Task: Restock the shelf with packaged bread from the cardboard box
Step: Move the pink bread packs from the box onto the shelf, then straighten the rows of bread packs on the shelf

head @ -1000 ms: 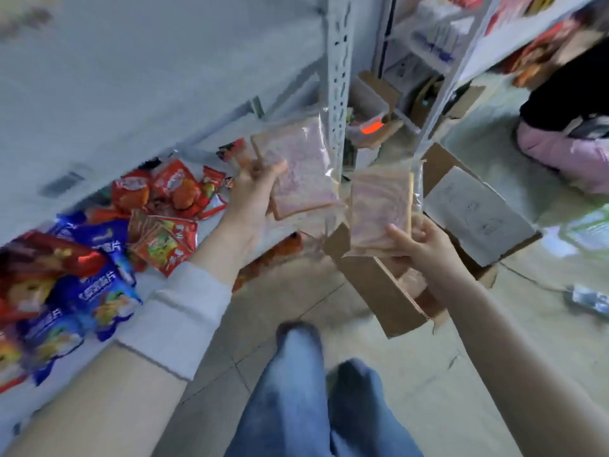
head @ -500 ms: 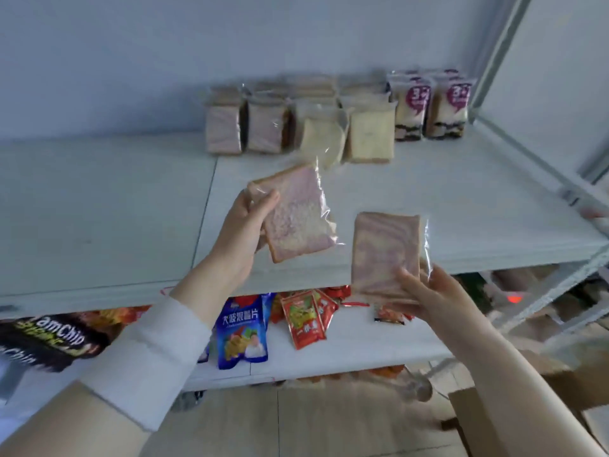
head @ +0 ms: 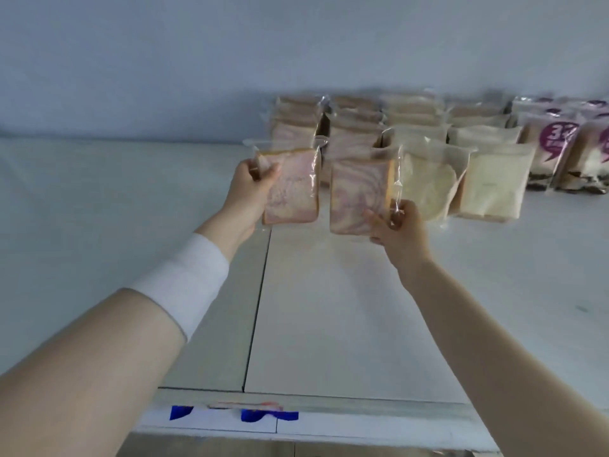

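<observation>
Two bread packs hover above the shelf [head: 329, 308], left pack [head: 296, 189] gripped in left hand [head: 250, 192], right pack [head: 357, 192] in right hand [head: 400, 229].

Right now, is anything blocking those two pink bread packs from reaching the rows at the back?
Nothing visible does. The left pack and right pack are held right in front of the pink rows; only bare shelf lies beneath.
</observation>
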Tool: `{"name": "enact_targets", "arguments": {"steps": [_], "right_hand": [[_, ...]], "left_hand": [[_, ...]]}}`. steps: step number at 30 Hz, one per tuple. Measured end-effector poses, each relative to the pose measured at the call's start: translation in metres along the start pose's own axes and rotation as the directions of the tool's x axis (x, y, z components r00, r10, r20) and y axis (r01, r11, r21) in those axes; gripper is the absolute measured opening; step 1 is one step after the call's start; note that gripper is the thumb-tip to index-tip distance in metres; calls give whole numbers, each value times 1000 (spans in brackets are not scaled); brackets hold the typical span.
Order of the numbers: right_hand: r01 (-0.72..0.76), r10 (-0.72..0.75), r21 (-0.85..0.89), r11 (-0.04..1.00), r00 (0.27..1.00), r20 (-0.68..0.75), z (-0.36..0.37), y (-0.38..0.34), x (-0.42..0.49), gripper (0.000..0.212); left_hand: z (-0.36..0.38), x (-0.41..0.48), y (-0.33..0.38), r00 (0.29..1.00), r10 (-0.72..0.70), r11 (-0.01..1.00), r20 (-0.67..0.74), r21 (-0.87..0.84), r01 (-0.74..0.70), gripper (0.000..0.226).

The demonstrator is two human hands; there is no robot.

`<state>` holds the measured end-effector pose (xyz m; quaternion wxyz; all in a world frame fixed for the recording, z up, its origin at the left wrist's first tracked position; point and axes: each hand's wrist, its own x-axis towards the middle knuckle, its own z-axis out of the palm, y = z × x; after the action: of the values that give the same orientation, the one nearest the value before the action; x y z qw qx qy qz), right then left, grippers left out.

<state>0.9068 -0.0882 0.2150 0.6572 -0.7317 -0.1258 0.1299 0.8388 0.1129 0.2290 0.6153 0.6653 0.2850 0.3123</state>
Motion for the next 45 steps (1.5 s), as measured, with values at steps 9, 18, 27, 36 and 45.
{"name": "enact_targets", "arguments": {"steps": [9,18,27,36,45], "right_hand": [[20,-95,-444,896,985,-147,46,4,60,43],[9,-311,-748,664,913,-265,73,11,63,69],[58,-353,-868,493,925,-139,44,-18,38,67],[18,-202,-997,76,979,2,-142,-52,-37,47],[-256,301,-966,48,925,-230,-402,-21,-181,48]], "left_hand": [[25,56,-12,995,17,994,-98,109,-6,42],[26,65,-25,986,108,918,-129,394,-49,51],[29,32,4,941,332,768,-65,598,-230,72],[158,-85,90,463,425,23,777,502,-864,49],[360,-297,94,201,-152,-63,968,193,-979,40]]}}
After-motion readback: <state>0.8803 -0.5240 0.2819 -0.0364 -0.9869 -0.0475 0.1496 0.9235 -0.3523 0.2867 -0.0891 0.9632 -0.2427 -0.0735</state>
